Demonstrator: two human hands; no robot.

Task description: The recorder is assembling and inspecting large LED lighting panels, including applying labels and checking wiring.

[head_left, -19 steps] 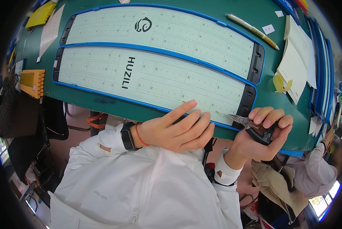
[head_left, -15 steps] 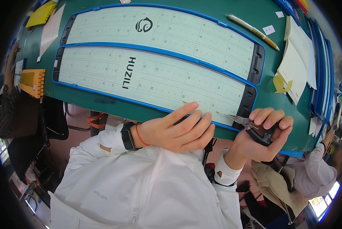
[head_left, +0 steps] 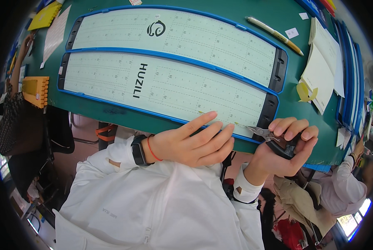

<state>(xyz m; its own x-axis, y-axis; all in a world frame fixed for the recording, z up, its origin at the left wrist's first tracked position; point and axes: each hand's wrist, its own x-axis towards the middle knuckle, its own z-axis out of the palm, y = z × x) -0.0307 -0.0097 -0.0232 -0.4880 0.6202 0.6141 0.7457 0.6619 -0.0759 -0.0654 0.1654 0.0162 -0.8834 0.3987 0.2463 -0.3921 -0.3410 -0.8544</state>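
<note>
A long, two-panel case [head_left: 174,93] with pale green, ruled panels and a blue rim lies unfolded in front of me. At its near edge, my left hand [head_left: 194,143] has its fingers stretched and slightly apart; the thumb is hidden. A tiny yellow strip [head_left: 201,111] shows on the panel beside the index fingertip. My right hand [head_left: 284,146] is closed around small pliers [head_left: 259,131] with black handles and silver jaws. Their jaws point left over the near panel's right end, close to a second yellow bit [head_left: 236,123]. Whether the jaws touch it, I cannot tell.
A pen [head_left: 274,35], paper slips [head_left: 292,33], an open notebook [head_left: 319,68] and a yellow tape loop [head_left: 306,92] lie right of the case. Blue folders [head_left: 351,79] stand beyond. On the left are an orange holder [head_left: 36,91] and another person's hand [head_left: 24,46].
My right hand and the pliers have shifted very slightly; my left hand stays nearly still. At the far left, the other person's hand has moved over the table. Something red now shows at the lower right.
</note>
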